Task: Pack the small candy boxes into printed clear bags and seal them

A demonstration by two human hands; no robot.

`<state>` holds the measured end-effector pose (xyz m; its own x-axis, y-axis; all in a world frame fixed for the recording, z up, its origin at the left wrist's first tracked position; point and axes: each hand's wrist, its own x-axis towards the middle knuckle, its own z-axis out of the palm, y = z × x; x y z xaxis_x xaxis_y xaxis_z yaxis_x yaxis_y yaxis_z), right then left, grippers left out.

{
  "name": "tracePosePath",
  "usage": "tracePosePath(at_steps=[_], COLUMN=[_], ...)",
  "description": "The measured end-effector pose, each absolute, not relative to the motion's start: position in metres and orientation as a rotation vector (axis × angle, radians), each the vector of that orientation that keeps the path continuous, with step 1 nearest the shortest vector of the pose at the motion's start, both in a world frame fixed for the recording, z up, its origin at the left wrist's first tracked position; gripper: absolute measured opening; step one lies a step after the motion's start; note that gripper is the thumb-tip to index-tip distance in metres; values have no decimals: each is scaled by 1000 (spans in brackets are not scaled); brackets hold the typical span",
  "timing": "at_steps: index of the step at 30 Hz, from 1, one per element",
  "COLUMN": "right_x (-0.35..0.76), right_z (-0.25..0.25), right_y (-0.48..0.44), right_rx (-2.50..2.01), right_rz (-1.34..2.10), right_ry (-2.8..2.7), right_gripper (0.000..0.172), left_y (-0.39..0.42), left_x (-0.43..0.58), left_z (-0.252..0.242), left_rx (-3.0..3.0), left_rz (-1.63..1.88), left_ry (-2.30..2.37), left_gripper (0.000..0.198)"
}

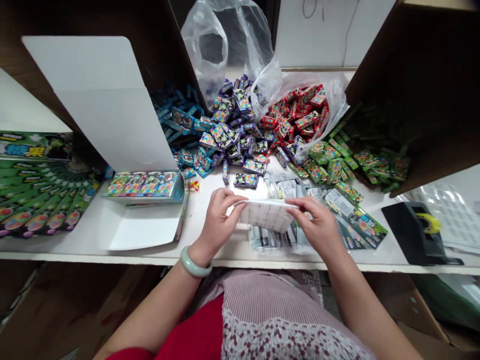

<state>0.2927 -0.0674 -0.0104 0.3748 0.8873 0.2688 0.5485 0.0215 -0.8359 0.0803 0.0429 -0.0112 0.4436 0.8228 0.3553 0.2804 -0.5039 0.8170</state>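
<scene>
Both of my hands hold a thin white printed sheet point(267, 216) by its upper corners, tilted over the table. My left hand point(221, 217), with a pale green bangle at the wrist, pinches the left corner between thumb and fingers. The opposite corner is pinched by my right hand point(313, 217). Beneath the sheet lie clear plastic packs point(279, 245) and printed cards point(362, 227). Left of my hands stands an open white display box point(144, 232), its tall lid raised and a row of small colourful boxes point(144, 183) along its back.
Behind my hands are heaps of small purple boxes point(228, 135), red boxes point(300, 117) in a clear bag, blue boxes point(182, 120) and green boxes point(330, 160). A black tape dispenser point(412, 235) stands at right. Fanned green printed cardboard point(41, 195) lies at left. Large cartons flank the heaps.
</scene>
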Motion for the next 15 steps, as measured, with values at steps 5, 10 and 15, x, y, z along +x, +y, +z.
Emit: tracePosePath(at_steps=[5,10,15], right_x=[287,273,273], right_z=[-3,-5,-9], right_y=[-68,-68,-72], right_rx=[-1575,-1521,-1502], right_rz=[618,865,893], right_ry=[-1126,-879,-912], right_gripper=[19,25,24], left_y=[36,28,29], left_x=[83,88,89], left_z=[-14,-20,-18], left_rx=[1505,1235,1201], left_rz=[832,833,878], left_ry=[843,844,869], left_gripper=[16,20,15])
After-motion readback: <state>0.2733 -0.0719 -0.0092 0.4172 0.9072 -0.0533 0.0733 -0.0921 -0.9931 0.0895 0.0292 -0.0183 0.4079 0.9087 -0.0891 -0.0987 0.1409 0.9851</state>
